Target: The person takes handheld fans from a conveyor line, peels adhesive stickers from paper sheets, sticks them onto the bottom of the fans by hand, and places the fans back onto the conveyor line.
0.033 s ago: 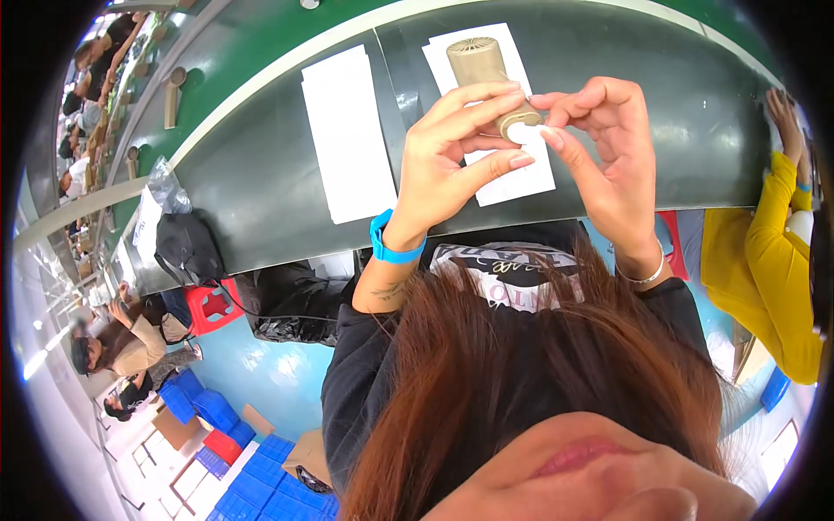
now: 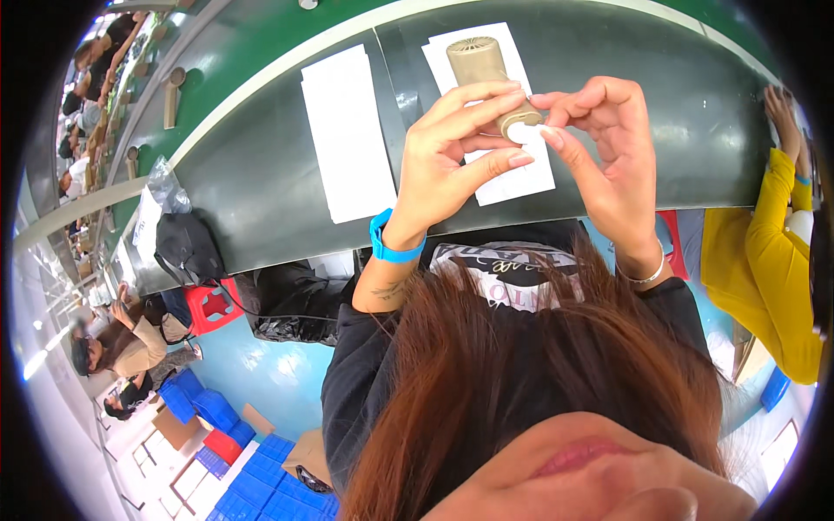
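Note:
A tan hair-dryer-shaped device (image 2: pixel 477 61) is held up over the dark worktop, its vented round end pointing away from me. My left hand (image 2: pixel 456 143) is closed around its near part, fingers over the top and thumb below. On the near round end lies a small white flat piece (image 2: pixel 522 132), perhaps a sticker. My right hand (image 2: pixel 604 143) has its thumb tip at the edge of that piece and its index fingertip against the device's rim. Whether the right fingers grip the white piece is hard to make out. White sheets (image 2: pixel 512 184) lie underneath.
Another stack of white paper (image 2: pixel 350 139) lies to the left on the worktop (image 2: pixel 261 204). A black bag (image 2: pixel 188 247) sits at its left edge. At the right, a person in yellow sleeves (image 2: pixel 773 217) rests a hand on the table. Blue crates (image 2: pixel 261 473) stand on the floor behind.
My hands and the device keep the same place. Only the yellow-sleeved arm at the right has shifted very slightly.

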`<state>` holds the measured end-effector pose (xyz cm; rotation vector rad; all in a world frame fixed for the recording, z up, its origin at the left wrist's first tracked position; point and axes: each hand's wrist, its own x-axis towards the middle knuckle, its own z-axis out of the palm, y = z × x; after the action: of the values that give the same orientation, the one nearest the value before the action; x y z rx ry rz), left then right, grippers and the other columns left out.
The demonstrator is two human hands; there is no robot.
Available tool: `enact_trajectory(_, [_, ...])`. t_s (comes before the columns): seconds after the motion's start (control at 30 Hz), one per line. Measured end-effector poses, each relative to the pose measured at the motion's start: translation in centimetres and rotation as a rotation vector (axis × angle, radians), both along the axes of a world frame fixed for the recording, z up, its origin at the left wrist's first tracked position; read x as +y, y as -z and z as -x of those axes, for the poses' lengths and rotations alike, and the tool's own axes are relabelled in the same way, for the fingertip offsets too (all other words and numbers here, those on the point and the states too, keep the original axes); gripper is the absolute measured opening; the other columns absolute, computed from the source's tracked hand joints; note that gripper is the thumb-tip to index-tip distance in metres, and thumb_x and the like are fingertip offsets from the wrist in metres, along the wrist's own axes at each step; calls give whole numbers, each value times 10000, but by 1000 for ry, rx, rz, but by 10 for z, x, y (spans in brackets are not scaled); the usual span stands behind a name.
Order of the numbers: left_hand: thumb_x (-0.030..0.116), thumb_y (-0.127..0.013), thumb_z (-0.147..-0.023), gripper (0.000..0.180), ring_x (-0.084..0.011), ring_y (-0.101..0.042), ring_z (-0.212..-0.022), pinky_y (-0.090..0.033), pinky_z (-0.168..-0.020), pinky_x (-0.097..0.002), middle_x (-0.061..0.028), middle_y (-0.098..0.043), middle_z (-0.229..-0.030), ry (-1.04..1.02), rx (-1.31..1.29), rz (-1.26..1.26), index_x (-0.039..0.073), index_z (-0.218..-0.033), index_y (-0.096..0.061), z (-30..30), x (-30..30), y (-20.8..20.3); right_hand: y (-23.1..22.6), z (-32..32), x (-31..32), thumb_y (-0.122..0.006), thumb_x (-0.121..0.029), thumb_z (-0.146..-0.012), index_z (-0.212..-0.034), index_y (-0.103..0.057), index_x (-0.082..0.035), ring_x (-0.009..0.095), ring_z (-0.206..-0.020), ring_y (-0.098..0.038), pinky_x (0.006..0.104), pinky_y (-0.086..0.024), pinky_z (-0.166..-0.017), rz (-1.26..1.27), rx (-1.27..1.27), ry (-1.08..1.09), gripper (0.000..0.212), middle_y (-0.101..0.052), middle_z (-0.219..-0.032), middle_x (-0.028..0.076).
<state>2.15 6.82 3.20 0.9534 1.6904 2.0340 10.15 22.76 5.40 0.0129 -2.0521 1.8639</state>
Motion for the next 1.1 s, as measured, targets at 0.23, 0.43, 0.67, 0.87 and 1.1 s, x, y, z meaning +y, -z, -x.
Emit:
enact_trajectory(0.23, [-91,-666,-756,437,-132,-588,-903,-577,-773,-253,-104,-518,-1223,18,-17,24,27,-1173,-611,1,0,1,3,0,2,-617,59,-818,-1030,-424,-22,127,-846,-597,299,-489,-819,-13,43,28,298,-587,-933,89])
enact_trajectory(0.43, [-88,-658,-767,412,-117,-581,-879,-568,-755,-235,-95,-524,-1208,16,-21,24,22,-1163,-618,1,3,2,-6,-2,2,-582,80,-841,-1031,-386,-32,205,-999,-592,306,-467,-857,-32,-29,3,295,-556,-868,84])
enact_trajectory(0.67, [-95,-656,-767,408,-118,-585,-874,-569,-755,-238,-99,-522,-1201,21,-34,20,11,-1159,-617,2,5,0,-11,-2,1,-584,80,-838,-1033,-387,-32,205,-995,-597,300,-469,-848,-35,-43,33,298,-555,-864,79])
enact_trajectory(0.87, [-105,-655,-762,411,-134,-597,-889,-575,-767,-246,-107,-509,-1217,30,-36,23,1,-1157,-613,4,5,-1,-11,0,4,-580,88,-835,-1033,-387,-35,207,-1000,-597,299,-469,-848,-25,-49,12,302,-553,-859,74])
enact_trajectory(1.1, [-97,-632,-782,417,-212,-594,-1016,-572,-829,-316,-149,-489,-1264,75,-38,38,-38,-1189,-570,5,4,-3,-14,0,7,-573,110,-825,-1035,-386,-39,202,-997,-594,299,-468,-846,-10,-74,7,318,-547,-859,73])
